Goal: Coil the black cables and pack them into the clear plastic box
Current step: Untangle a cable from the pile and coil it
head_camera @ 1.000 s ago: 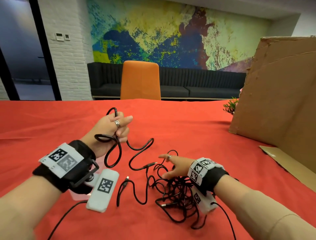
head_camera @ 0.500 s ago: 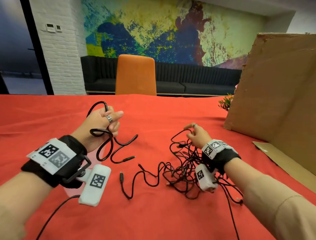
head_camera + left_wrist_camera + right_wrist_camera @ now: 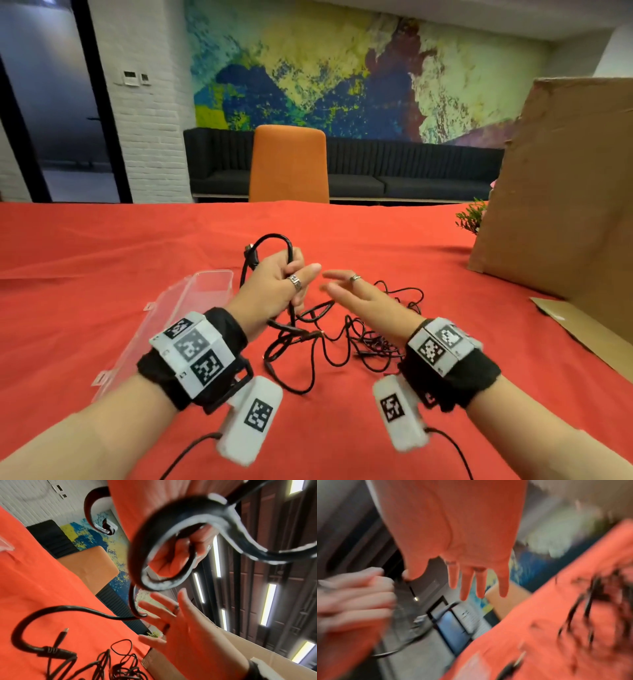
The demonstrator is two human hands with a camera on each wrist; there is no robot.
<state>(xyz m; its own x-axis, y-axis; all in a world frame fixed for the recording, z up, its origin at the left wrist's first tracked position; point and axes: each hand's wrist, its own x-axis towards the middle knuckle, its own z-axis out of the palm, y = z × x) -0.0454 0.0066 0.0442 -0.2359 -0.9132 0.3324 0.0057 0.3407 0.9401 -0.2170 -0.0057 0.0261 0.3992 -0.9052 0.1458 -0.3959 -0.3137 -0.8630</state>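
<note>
My left hand (image 3: 281, 284) is raised over the red table and grips a thick black cable (image 3: 274, 240) that loops above the fingers and trails down onto the cloth. In the left wrist view that thick black cable (image 3: 163, 534) curls in big loops around the left hand's fingers (image 3: 171, 559). My right hand (image 3: 356, 296) hovers just right of the left one, fingers straight and spread, holding nothing. A tangle of thin black cables (image 3: 370, 339) lies under and behind it. The clear plastic box (image 3: 178, 315) lies open on the cloth to the left, partly hidden by my left wrist.
A large brown cardboard box (image 3: 561, 192) stands at the right with a flap (image 3: 589, 339) lying on the table. A small green plant (image 3: 472, 216) peeks from behind it. An orange chair (image 3: 289, 164) stands at the far edge. The right wrist view is motion-blurred.
My right hand let go of the thin cable tangle and swung left and up toward my left hand. The left hand moved toward the middle with the thick cable. The clear box came into view.
</note>
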